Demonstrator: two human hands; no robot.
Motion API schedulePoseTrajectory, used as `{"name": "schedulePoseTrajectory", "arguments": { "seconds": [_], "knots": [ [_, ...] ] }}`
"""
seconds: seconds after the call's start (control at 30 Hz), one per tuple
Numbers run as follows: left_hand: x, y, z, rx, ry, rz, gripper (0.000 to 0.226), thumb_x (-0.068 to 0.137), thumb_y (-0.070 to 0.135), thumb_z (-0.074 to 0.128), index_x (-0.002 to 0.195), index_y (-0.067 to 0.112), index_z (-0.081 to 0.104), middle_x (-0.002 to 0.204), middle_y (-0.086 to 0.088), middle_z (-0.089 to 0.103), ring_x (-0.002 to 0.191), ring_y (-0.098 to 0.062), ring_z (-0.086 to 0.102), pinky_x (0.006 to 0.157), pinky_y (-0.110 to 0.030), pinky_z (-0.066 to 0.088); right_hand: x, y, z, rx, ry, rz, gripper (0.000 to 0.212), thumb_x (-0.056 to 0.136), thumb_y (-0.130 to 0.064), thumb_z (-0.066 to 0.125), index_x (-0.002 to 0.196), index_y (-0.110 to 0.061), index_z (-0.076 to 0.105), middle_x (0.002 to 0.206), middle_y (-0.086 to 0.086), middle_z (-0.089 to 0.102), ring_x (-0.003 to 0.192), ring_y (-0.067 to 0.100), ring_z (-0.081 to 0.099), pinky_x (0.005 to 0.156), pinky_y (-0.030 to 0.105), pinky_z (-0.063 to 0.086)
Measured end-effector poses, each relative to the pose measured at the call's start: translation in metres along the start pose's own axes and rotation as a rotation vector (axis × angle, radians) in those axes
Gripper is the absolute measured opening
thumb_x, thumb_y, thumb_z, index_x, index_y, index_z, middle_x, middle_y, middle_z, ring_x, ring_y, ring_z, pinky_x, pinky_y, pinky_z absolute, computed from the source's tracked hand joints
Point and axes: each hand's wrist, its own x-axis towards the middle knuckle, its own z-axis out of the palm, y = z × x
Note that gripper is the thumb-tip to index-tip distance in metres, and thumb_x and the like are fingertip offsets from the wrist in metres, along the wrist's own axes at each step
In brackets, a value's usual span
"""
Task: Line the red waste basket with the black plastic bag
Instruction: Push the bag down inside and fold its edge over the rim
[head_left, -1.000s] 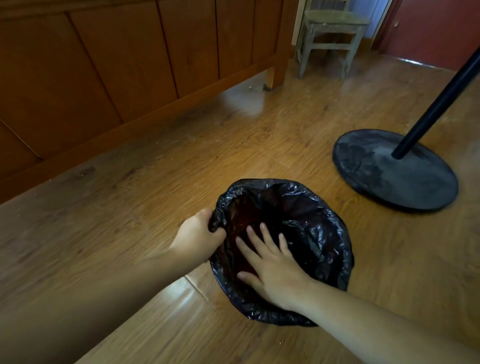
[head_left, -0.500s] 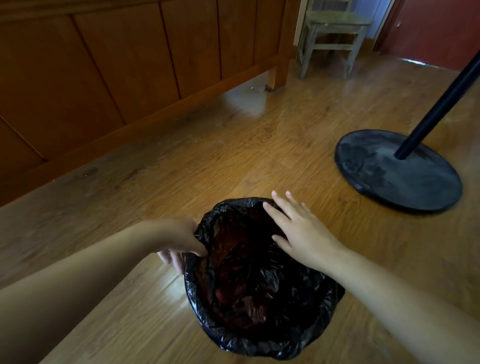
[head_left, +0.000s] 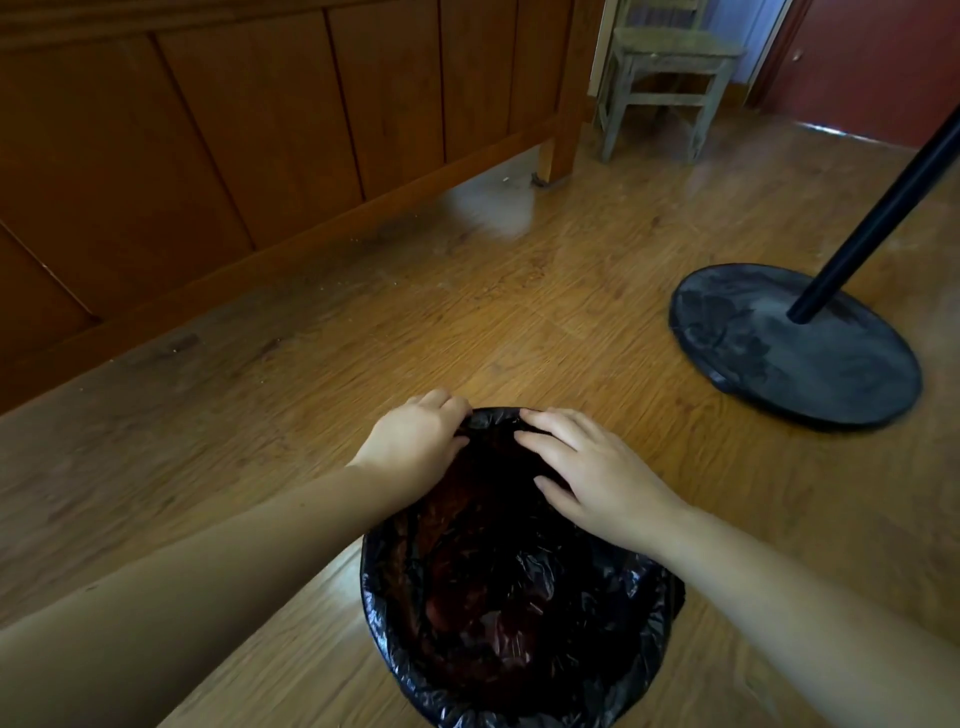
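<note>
The black plastic bag (head_left: 519, 597) sits inside the waste basket on the wooden floor, folded over its rim so the basket's outside is hidden; dark red shows through the thin plastic inside. My left hand (head_left: 415, 441) rests on the far left part of the rim with fingers curled over the bag's edge. My right hand (head_left: 592, 467) lies on the far right part of the rim, fingers spread and pressing the plastic. The two hands' fingertips almost meet at the far edge of the rim.
A black round stand base (head_left: 795, 343) with a slanted pole (head_left: 883, 208) stands on the floor to the right. A wooden panelled bed frame (head_left: 234, 156) runs along the left. A small wooden stool (head_left: 665, 78) stands at the back.
The basket sits closer and lower in view. My right hand left the inside of the bag and both hands moved round to the far edge of the rim.
</note>
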Motion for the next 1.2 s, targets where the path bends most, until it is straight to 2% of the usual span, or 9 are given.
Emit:
{"name": "schedulePoseTrajectory", "arguments": {
  "seconds": [0.1,0.3,0.5,0.63,0.77,0.87,0.93,1.07,1.2],
  "knots": [
    [-0.005,-0.001,0.008,-0.199,0.016,-0.051,0.028,0.087,0.019,0.057,0.114,0.014,0.053,0.112,-0.004,0.056,0.1,-0.022,0.055,0.082,-0.031,0.046,0.0,-0.002,-0.001,0.053,0.056,0.005,0.044,0.088,-0.02,0.056,0.129,-0.01,0.044,0.127,0.004,0.049,0.116,0.02,0.047,0.091,0.036,0.047],
    [-0.007,-0.003,0.011,-0.423,-0.107,-0.203,0.016,0.08,0.016,0.065,0.088,0.023,0.054,0.087,0.004,0.058,0.075,-0.011,0.055,0.057,-0.02,0.04,0.011,-0.005,0.001,0.197,0.113,0.176,0.033,0.088,-0.024,0.056,0.119,-0.013,0.053,0.111,-0.003,0.052,0.097,0.013,0.054,0.076,0.025,0.047],
    [-0.003,-0.006,0.012,-0.387,-0.189,-0.246,0.021,0.08,0.018,0.067,0.088,0.023,0.048,0.082,0.002,0.055,0.061,-0.008,0.049,0.046,-0.02,0.035,0.016,-0.002,0.006,0.253,0.014,0.388,0.022,0.085,-0.026,0.06,0.101,-0.012,0.057,0.119,0.005,0.051,0.103,0.02,0.054,0.077,0.029,0.046],
    [-0.001,-0.004,0.013,-0.346,-0.224,-0.269,0.024,0.078,0.019,0.069,0.094,0.02,0.051,0.085,0.004,0.051,0.074,-0.012,0.05,0.048,-0.017,0.034,0.017,0.001,0.007,0.272,-0.04,0.463,0.024,0.083,-0.027,0.063,0.101,-0.012,0.054,0.114,0.002,0.054,0.1,0.017,0.051,0.072,0.023,0.034],
    [-0.003,-0.004,0.01,-0.389,-0.234,-0.251,0.029,0.076,0.029,0.07,0.097,0.021,0.053,0.088,0.003,0.056,0.068,-0.007,0.052,0.049,-0.019,0.039,0.014,0.004,0.007,0.279,-0.096,0.448,0.039,0.081,-0.035,0.064,0.112,-0.017,0.051,0.125,-0.001,0.05,0.115,0.018,0.047,0.087,0.025,0.038],
    [-0.005,-0.004,0.002,-0.438,-0.208,-0.236,0.035,0.074,0.048,0.066,0.098,0.023,0.059,0.095,0.004,0.062,0.082,-0.012,0.058,0.068,-0.029,0.05,0.013,0.008,0.001,0.408,-0.135,0.417,0.049,0.076,-0.051,0.06,0.118,-0.028,0.05,0.124,-0.005,0.047,0.117,0.016,0.046,0.095,0.035,0.04],
    [-0.006,-0.003,0.0,-0.393,-0.179,-0.224,0.035,0.077,0.05,0.061,0.098,0.022,0.062,0.097,0.003,0.063,0.087,-0.013,0.057,0.072,-0.03,0.048,0.015,0.008,0.0,0.481,-0.087,0.398,0.043,0.079,-0.047,0.058,0.116,-0.025,0.055,0.11,-0.009,0.05,0.106,0.011,0.05,0.088,0.029,0.041],
    [-0.004,-0.003,0.001,-0.166,-0.145,-0.191,0.031,0.084,0.041,0.058,0.097,0.013,0.061,0.084,-0.001,0.06,0.073,-0.014,0.051,0.059,-0.023,0.039,0.02,0.008,0.002,0.415,-0.036,0.41,0.014,0.082,-0.035,0.062,0.091,-0.024,0.06,0.09,-0.013,0.05,0.083,0.004,0.049,0.064,0.016,0.036],
    [-0.001,-0.005,0.006,-0.176,-0.094,-0.238,0.03,0.081,0.038,0.064,0.09,0.01,0.058,0.066,0.007,0.045,0.066,-0.015,0.046,0.047,-0.021,0.031,0.019,0.009,0.004,0.376,-0.059,0.477,0.016,0.08,-0.034,0.065,0.08,-0.024,0.053,0.074,-0.011,0.052,0.064,0.005,0.049,0.05,0.02,0.032]
  ]
}}
